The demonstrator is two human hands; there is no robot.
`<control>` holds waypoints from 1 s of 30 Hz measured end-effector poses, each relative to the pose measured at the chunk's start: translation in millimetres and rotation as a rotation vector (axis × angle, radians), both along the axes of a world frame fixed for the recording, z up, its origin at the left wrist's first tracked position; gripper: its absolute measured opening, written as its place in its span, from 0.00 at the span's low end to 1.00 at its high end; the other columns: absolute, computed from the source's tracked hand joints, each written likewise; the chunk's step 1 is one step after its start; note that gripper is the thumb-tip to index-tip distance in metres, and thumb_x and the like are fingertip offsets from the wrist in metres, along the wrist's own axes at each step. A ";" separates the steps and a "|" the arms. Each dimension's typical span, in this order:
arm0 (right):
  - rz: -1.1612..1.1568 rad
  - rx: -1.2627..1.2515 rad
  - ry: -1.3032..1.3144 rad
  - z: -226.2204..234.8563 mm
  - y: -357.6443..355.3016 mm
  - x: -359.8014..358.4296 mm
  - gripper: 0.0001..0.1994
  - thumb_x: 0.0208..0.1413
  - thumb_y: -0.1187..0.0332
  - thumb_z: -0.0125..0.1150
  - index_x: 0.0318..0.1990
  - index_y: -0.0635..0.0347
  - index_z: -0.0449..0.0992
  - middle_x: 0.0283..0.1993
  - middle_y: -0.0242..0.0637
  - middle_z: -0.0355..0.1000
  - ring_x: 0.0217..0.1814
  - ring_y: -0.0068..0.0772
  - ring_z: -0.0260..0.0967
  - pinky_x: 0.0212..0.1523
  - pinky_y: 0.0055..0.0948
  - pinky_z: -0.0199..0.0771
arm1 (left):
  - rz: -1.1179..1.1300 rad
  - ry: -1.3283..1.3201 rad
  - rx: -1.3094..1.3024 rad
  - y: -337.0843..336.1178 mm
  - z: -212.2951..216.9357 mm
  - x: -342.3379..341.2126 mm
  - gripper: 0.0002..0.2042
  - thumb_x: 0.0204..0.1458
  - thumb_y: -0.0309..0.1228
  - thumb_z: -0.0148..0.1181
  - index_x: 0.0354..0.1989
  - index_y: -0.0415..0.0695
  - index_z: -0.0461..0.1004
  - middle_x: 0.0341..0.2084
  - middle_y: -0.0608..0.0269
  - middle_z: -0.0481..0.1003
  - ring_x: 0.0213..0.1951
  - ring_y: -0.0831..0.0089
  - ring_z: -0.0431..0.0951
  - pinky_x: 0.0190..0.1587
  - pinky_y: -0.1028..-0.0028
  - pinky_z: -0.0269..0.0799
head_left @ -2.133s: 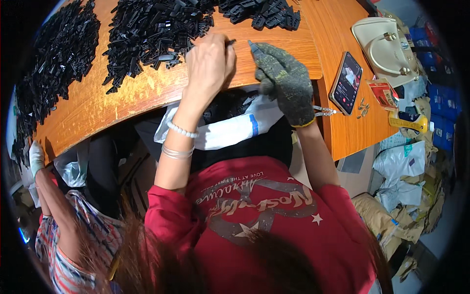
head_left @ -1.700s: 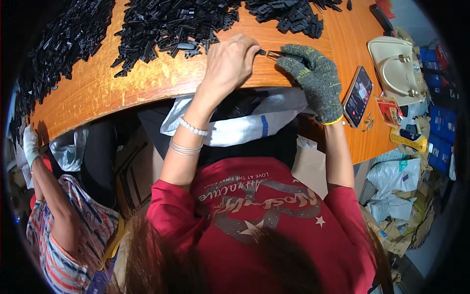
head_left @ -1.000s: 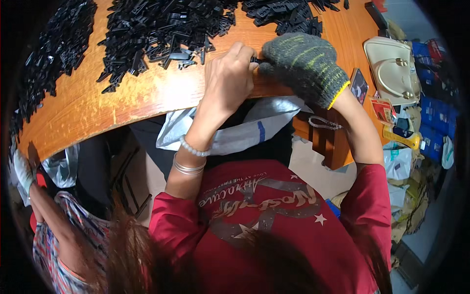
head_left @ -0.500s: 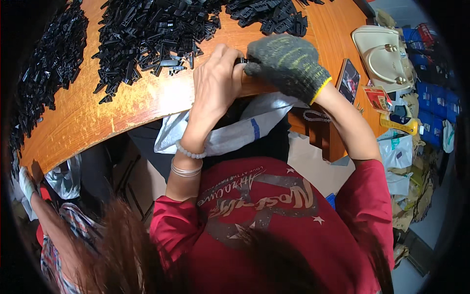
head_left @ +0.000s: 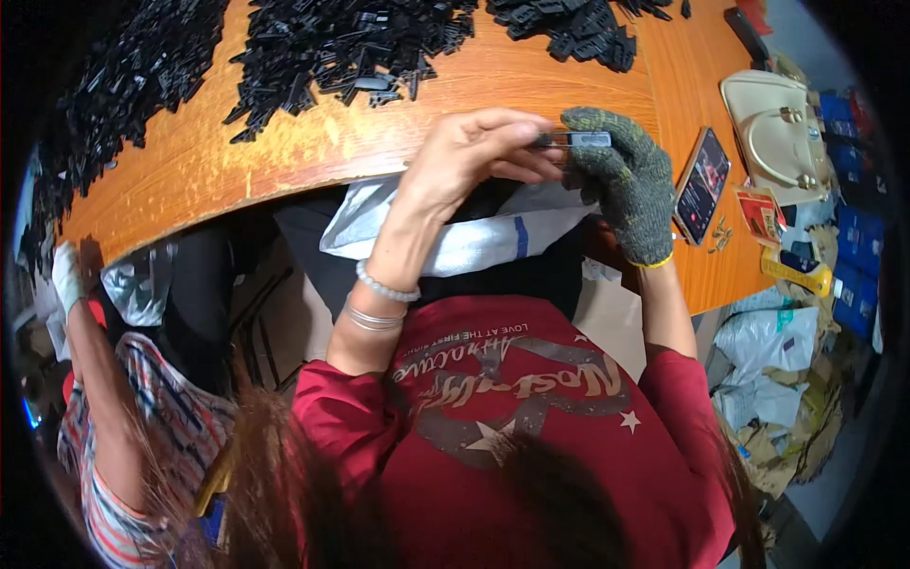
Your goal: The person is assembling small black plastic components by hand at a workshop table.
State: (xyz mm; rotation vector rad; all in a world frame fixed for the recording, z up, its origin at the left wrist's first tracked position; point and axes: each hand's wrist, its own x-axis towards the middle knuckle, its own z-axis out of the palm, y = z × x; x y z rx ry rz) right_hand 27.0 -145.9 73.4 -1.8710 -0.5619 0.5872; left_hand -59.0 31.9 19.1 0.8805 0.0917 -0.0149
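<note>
My bare left hand [head_left: 464,156], with beads and bangles at the wrist, pinches the dark end of a small black plastic piece [head_left: 544,139] above the table's front edge. Close beside it, my right hand [head_left: 633,180], in a grey-green knitted glove, is closed on a small black plastic part [head_left: 590,139] with a shiny pale face. Thin lines bridge the gap between the two pieces; whether they are joined cannot be made out. Below the hands a white sack [head_left: 464,248] with a blue stripe lies open across my lap.
Piles of black plastic parts [head_left: 351,47] cover the far side of the wooden table [head_left: 284,156]. At right lie a phone [head_left: 702,185], a red packet [head_left: 758,216], a cream handbag [head_left: 775,133] and a yellow bottle [head_left: 796,272]. Another person's gloved hand [head_left: 68,275] is at the left table edge.
My hands have drawn slightly apart, exposing the small parts between them. The right hand has turned more upright and moved right. The whole view has shifted, with the table sliding up and right.
</note>
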 end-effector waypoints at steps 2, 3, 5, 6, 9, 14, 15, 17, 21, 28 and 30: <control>0.043 0.008 -0.129 -3.9 -0.7 -0.5 0.13 0.56 0.71 0.54 0.48 0.58 0.79 0.43 0.33 0.76 0.37 0.20 0.73 0.34 0.19 0.74 | 0.024 0.046 -0.021 -9.1 -1.2 2.7 0.15 0.58 0.32 0.56 0.44 0.29 0.74 0.35 0.47 0.78 0.33 0.60 0.83 0.36 0.73 0.80; 0.052 0.012 -0.128 -3.4 0.1 -1.6 0.13 0.56 0.71 0.54 0.48 0.58 0.79 0.43 0.33 0.76 0.37 0.20 0.73 0.34 0.19 0.74 | 0.030 0.069 -0.018 -11.0 -0.9 3.4 0.15 0.57 0.32 0.58 0.43 0.29 0.74 0.34 0.47 0.79 0.32 0.60 0.83 0.35 0.73 0.80; 0.016 0.024 -0.025 -1.9 1.1 -3.8 0.13 0.56 0.71 0.53 0.47 0.58 0.79 0.44 0.33 0.76 0.37 0.20 0.73 0.34 0.19 0.74 | 0.060 0.107 -0.027 -15.3 1.6 3.6 0.15 0.56 0.32 0.60 0.40 0.29 0.75 0.29 0.49 0.79 0.29 0.61 0.82 0.32 0.73 0.80; 0.020 0.025 -0.025 -2.5 1.0 -3.3 0.13 0.56 0.71 0.53 0.47 0.58 0.79 0.44 0.33 0.76 0.37 0.20 0.73 0.34 0.19 0.74 | 0.065 0.107 -0.026 -17.0 4.0 4.6 0.15 0.56 0.32 0.60 0.40 0.29 0.75 0.29 0.49 0.79 0.29 0.61 0.82 0.32 0.73 0.80; -0.004 0.038 0.031 -1.8 -0.5 -2.5 0.13 0.56 0.72 0.53 0.47 0.58 0.79 0.44 0.32 0.76 0.35 0.20 0.74 0.33 0.18 0.74 | 0.126 0.164 0.138 -18.4 8.1 7.2 0.14 0.54 0.33 0.62 0.37 0.30 0.77 0.25 0.53 0.79 0.25 0.66 0.81 0.29 0.75 0.79; 0.138 -0.057 0.244 1.0 -9.4 -2.6 0.14 0.54 0.72 0.56 0.48 0.61 0.77 0.31 0.30 0.75 0.28 0.18 0.71 0.23 0.17 0.68 | 0.318 0.138 0.882 2.7 6.1 24.8 0.13 0.49 0.34 0.65 0.27 0.34 0.80 0.17 0.56 0.77 0.20 0.71 0.78 0.26 0.70 0.73; 0.124 -0.225 0.273 5.5 -8.7 -8.8 0.15 0.52 0.75 0.55 0.48 0.62 0.77 0.33 0.31 0.76 0.27 0.19 0.71 0.25 0.19 0.69 | 0.465 0.047 0.999 1.9 4.1 32.1 0.11 0.49 0.33 0.64 0.26 0.34 0.79 0.18 0.53 0.77 0.22 0.65 0.79 0.28 0.68 0.74; 0.198 -0.224 0.202 5.4 -7.8 -13.9 0.16 0.50 0.77 0.55 0.48 0.62 0.76 0.35 0.32 0.76 0.27 0.19 0.70 0.27 0.21 0.70 | 0.701 -0.107 1.268 10.6 -5.2 52.1 0.09 0.49 0.28 0.63 0.33 0.34 0.79 0.26 0.50 0.79 0.28 0.61 0.81 0.32 0.69 0.75; 0.178 -0.161 0.207 3.4 -7.7 -16.6 0.16 0.50 0.79 0.58 0.48 0.62 0.76 0.34 0.33 0.76 0.26 0.18 0.70 0.27 0.20 0.70 | 0.836 -0.070 1.550 10.7 -7.3 85.8 0.10 0.48 0.31 0.64 0.35 0.37 0.76 0.32 0.50 0.74 0.32 0.53 0.78 0.35 0.62 0.73; 0.155 -0.086 0.285 -3.3 -6.8 -16.1 0.12 0.56 0.75 0.58 0.48 0.63 0.76 0.33 0.31 0.75 0.26 0.17 0.70 0.25 0.17 0.68 | 0.796 -0.067 1.636 10.1 -7.1 115.1 0.08 0.48 0.33 0.61 0.27 0.39 0.74 0.31 0.51 0.74 0.32 0.51 0.77 0.34 0.58 0.73; 0.183 -0.046 0.203 -13.3 -8.3 -11.0 0.13 0.58 0.70 0.57 0.49 0.62 0.76 0.32 0.30 0.75 0.26 0.18 0.70 0.24 0.16 0.68 | 0.783 0.006 1.661 9.4 -6.7 106.3 0.08 0.48 0.33 0.60 0.28 0.41 0.76 0.31 0.52 0.75 0.33 0.52 0.77 0.36 0.59 0.73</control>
